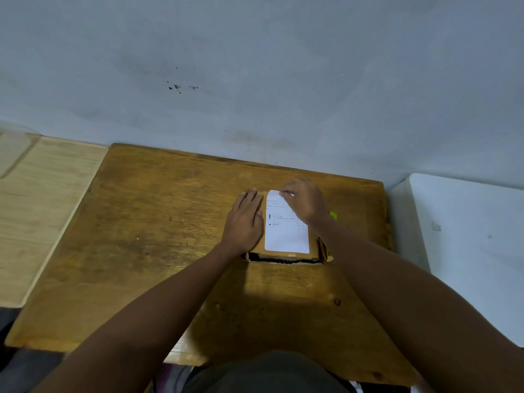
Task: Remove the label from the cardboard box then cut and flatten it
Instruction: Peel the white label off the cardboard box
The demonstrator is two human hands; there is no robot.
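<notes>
Two hands on the cardboard box (285, 255), mid-table (147, 222). My left hand (245, 219) lies flat, pinning it; right hand (304, 202) pinches the label (286, 236) at its far edge. Step: label removal, w/ label mostly stuck. Next: slow, low peel toward me.
</notes>
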